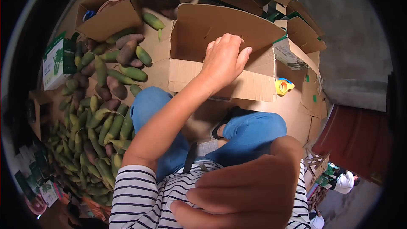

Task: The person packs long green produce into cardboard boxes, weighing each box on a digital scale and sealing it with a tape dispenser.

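An open cardboard box [190, 73] stands in front of my crossed legs, its flaps raised, with nothing visible inside the part I can see. Over its opening is my left hand [225, 61], back upward, fingers bent forward and thumb apart, holding nothing visible. Large and close to the camera, my right hand [241, 191] hangs before my striped shirt, its fingers stretched apart and empty.
Green and reddish-brown long vegetables [101, 131] lie piled at the left. A box with a coiled item [111, 19] is at the upper left. A yellow tape dispenser [283, 86] sits right of the open box. More cartons [296, 38] stand behind. People are partly visible at the lower right.
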`<state>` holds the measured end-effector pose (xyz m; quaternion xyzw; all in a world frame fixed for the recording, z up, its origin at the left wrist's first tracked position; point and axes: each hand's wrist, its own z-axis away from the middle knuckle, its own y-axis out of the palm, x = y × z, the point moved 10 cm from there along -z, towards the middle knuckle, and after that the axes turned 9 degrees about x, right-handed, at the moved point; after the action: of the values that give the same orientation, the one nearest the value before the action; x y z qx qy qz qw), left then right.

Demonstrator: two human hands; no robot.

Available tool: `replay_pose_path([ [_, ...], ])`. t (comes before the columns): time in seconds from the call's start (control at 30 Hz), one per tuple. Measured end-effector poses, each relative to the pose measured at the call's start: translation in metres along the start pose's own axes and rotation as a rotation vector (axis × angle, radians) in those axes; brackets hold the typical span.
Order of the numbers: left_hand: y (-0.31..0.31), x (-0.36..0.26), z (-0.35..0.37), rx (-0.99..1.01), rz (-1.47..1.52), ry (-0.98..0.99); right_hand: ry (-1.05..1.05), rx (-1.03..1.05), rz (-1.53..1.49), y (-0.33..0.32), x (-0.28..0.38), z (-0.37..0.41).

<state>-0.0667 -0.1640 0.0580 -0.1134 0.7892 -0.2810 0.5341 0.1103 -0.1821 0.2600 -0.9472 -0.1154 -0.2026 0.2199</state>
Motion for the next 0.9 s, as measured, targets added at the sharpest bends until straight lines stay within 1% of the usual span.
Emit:
replay_pose_path([
  [0.03,0.002,-0.004,-0.001,-0.01,0.025,0.024,0.014,0.011,-0.028,0.001,0.0,0.002],
  [0.07,0.002,-0.005,-0.002,-0.027,0.034,0.038,-0.045,0.001,-0.021,0.002,0.001,0.011],
  [0.17,-0.013,-0.009,0.001,-0.086,0.034,0.045,0.041,0.239,-0.204,0.005,-0.014,-0.002],
  [0.23,-0.044,-0.02,0.005,-0.256,0.077,0.128,0.226,0.526,-0.288,-0.003,-0.037,0.012],
  [0.27,-0.07,-0.023,0.006,-0.297,0.167,0.124,0.341,0.286,-0.186,-0.019,-0.06,0.023],
  [0.3,-0.103,-0.029,0.01,-0.396,0.192,0.223,0.473,0.024,-0.101,-0.039,-0.082,0.041],
  [0.33,-0.132,-0.022,0.014,-0.39,0.305,0.163,0.59,-0.223,-0.05,-0.055,-0.1,0.066],
  [0.37,-0.16,-0.009,0.027,-0.447,0.317,0.151,0.703,-0.13,0.067,-0.063,-0.126,0.078],
  [0.4,-0.187,0.005,0.041,-0.504,0.328,0.139,0.792,0.029,0.167,-0.066,-0.153,0.092],
  [0.43,-0.196,0.039,0.063,-0.516,0.25,0.027,0.801,0.138,0.23,-0.067,-0.173,0.106],
  [0.5,-0.212,0.107,0.11,-0.512,0.095,-0.199,0.937,0.279,0.31,-0.058,-0.196,0.129],
  [0.53,-0.203,0.154,0.14,-0.401,0.115,-0.388,0.966,0.408,0.319,-0.049,-0.199,0.134],
  [0.57,-0.196,0.223,0.181,-0.273,-0.195,-0.435,0.987,0.536,0.328,-0.041,-0.202,0.139],
  [0.6,-0.185,0.268,0.227,-0.135,-0.307,-0.644,0.987,0.645,0.328,-0.033,-0.205,0.147],
  [0.63,-0.175,0.293,0.266,0.014,-0.466,-0.75,0.982,0.697,0.344,-0.027,-0.206,0.153],
  [0.7,-0.161,0.359,0.365,0.248,-0.814,-1.022,0.981,0.779,0.487,-0.021,-0.213,0.17],
  [0.8,-0.144,0.399,0.422,0.375,-1.141,-0.941,1.061,0.876,0.606,-0.02,-0.227,0.204],
  [0.9,-0.12,0.431,0.442,0.531,-1.186,-0.802,1.126,0.962,0.546,-0.009,-0.235,0.227],
])
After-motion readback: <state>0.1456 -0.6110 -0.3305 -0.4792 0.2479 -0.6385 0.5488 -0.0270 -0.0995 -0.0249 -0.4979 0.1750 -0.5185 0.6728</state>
